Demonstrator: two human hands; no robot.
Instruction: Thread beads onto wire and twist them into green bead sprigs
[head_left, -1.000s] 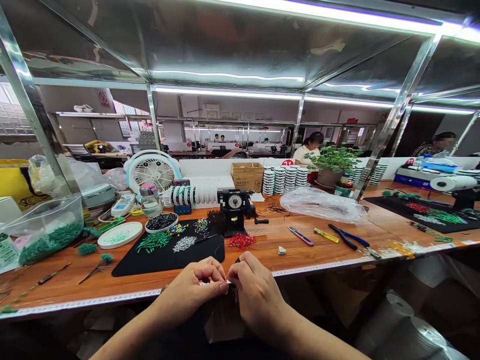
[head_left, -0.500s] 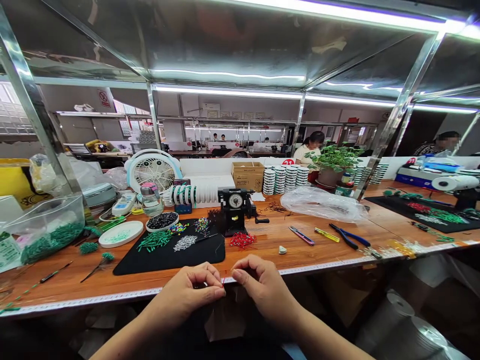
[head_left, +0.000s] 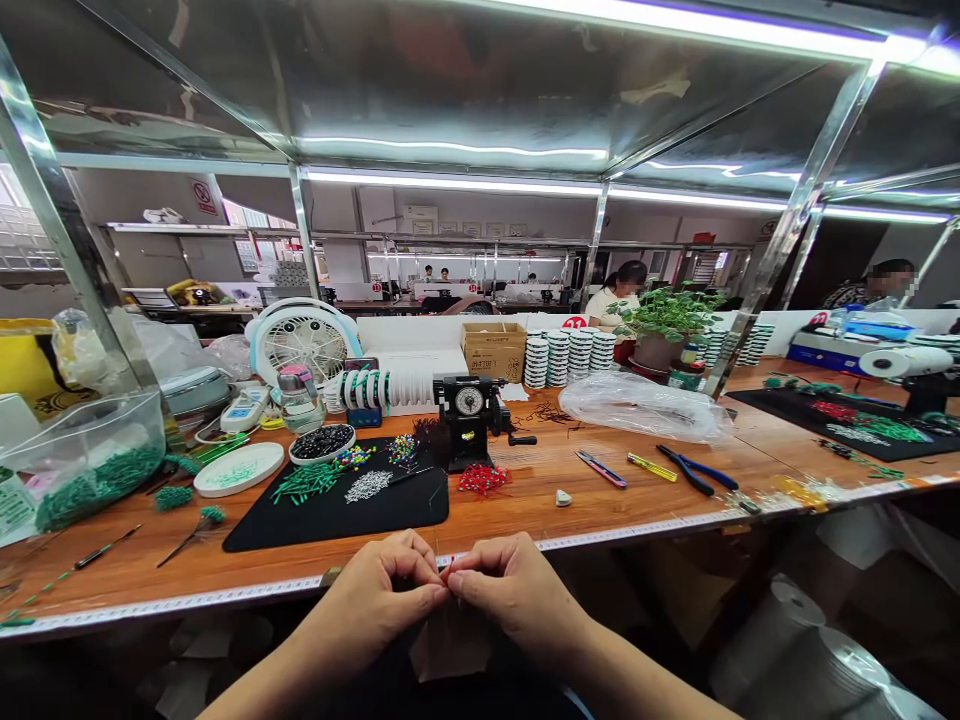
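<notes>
Fingers of the left hand and right hand: thumb and forefinger of each pinched together, tips meeting, closed on one small red piece. Its form is too fine to make out from where I stand. Position: held up just off the bench's front edge, in front of a printed measuring strip.

Nearest, on the wooden bench: one black mat, bearing green sticks, a silvery heap and multicoloured beads. At the mat's right corner, one heap of red pieces, at the foot of a black machine with round dial and side crank. Left of the dial, a row of white spools.

To the right, in order: one whitish lump; one slim cutter; one yellow tool; one pair of pliers, handles spread.

To the left: one dish of black beads; one white plate with green bits.

Behind: one fan; one carton; stacked reels; one potted plant; a co-worker beyond the partition.
</notes>
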